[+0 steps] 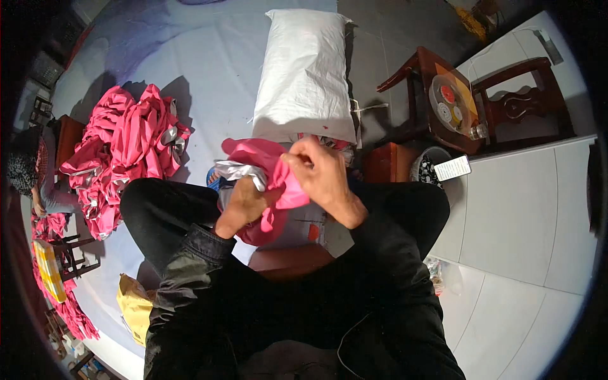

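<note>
At centre, smooth pink cloth [263, 151] and glossy silvery cloth [235, 170]; at twelve o'clock, a creased, faintly shiny white oblong plastic sack [304, 73]; at two, a glossy reddish-brown wooden chair [516, 104]; toward ten, a rumpled pink cloth heap [133, 139].

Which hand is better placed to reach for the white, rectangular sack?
Probably the right hand: in this view, its curled fingers appear nearest the white, rectangular sack. The left hand sits farther off, closed around soft pink-and-silver fabric.
</note>
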Demonstrator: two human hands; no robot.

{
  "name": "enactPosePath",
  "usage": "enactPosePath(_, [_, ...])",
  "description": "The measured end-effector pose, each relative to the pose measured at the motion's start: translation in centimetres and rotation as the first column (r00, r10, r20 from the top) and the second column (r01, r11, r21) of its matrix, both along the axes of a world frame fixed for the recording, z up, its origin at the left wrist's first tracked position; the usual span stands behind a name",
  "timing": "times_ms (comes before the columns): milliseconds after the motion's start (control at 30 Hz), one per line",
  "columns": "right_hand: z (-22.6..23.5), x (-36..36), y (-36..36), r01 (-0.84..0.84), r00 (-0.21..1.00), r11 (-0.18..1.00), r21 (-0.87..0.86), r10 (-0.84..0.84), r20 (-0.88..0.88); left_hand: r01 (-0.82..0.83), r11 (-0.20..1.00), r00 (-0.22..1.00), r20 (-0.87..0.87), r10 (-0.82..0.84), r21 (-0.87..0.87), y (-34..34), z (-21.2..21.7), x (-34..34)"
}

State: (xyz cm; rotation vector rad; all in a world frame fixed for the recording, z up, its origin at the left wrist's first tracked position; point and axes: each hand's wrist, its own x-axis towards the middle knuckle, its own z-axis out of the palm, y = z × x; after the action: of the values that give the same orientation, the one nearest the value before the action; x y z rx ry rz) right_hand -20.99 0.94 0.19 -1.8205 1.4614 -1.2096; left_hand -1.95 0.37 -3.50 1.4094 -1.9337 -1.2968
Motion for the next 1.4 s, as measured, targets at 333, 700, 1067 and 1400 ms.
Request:
enactPosePath(333, [-4.0, 4.2, 1.9, -0.480, 0.877, 0.833, 0.277, 0.467, 0.115, -0.089, 0.543, 0.996, -0.063, 0.067, -0.835, 5.5, -14.2, -3.6])
enactPosePath(700, [-7.1, 1.1, 1.0, -0.243, 0.969, 0.796, 0.555, 0.228, 0.097, 0.203, 0.847, 0.977, 0.163, -0.139, -0.491, 3.1, -0.6, -0.4])
enactPosePath(1067, [-4.3, 1.5, 1.1, -0.254, 0.949, 0.705, 0.662, 0.049, 0.312, 0.094, 0.732, 0.992, 0.128, -0.009, -0.675, 1.5, -0.2, 0.3])
enactPosePath(1400, [-6.3, 2.4, 1.7, -0.096, 0.990, 0.887, 0.453, 0.036, 0.140, -0.008, 0.829, 0.999, 0.036, 0.034, -0.559, 0.8, -1.4, 0.4])
